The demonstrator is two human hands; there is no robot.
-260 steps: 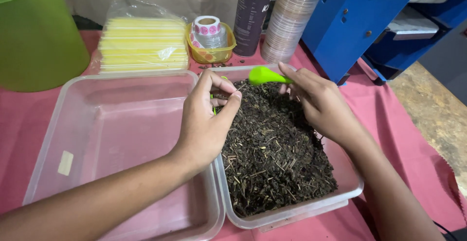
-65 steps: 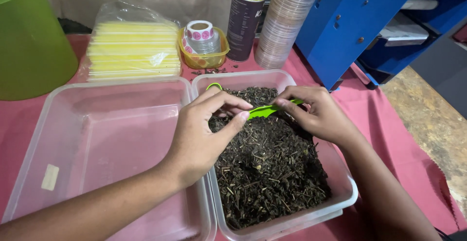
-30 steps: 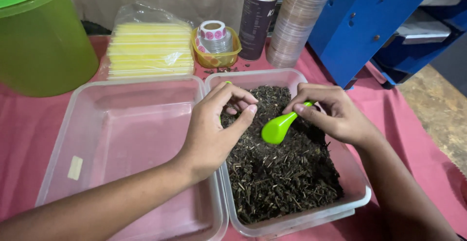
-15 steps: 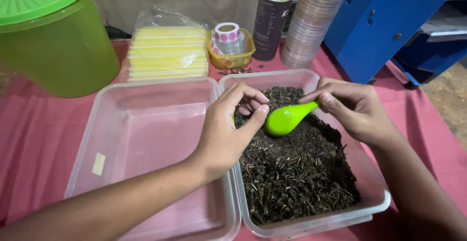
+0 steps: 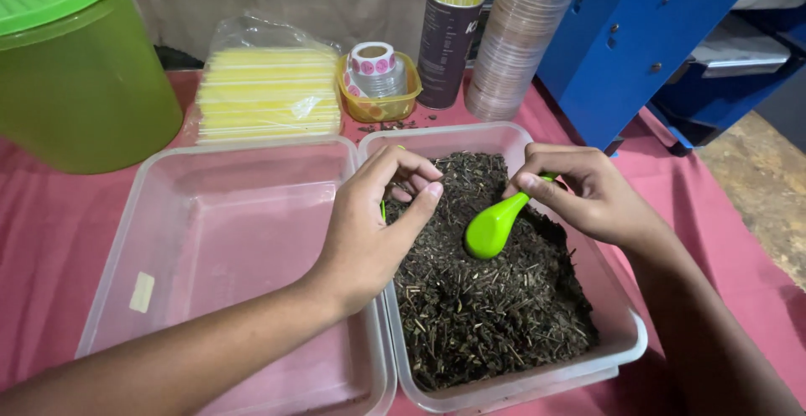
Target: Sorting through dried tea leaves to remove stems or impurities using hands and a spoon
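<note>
Dipping lower now, the green spoon (image 5: 491, 225) is tipping bowl-down onto the dried leaves (image 5: 487, 290), right hand (image 5: 588, 193) pinching its handle. Left hand (image 5: 374, 223) is curling its grip around something small and green. Left tray (image 5: 117, 240) is holding nothing yet; leaves are filling the right tray (image 5: 625, 319).

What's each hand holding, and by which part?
Right hand pinches the green spoon by its handle end. Left hand grips something small and green, mostly hidden.
</note>
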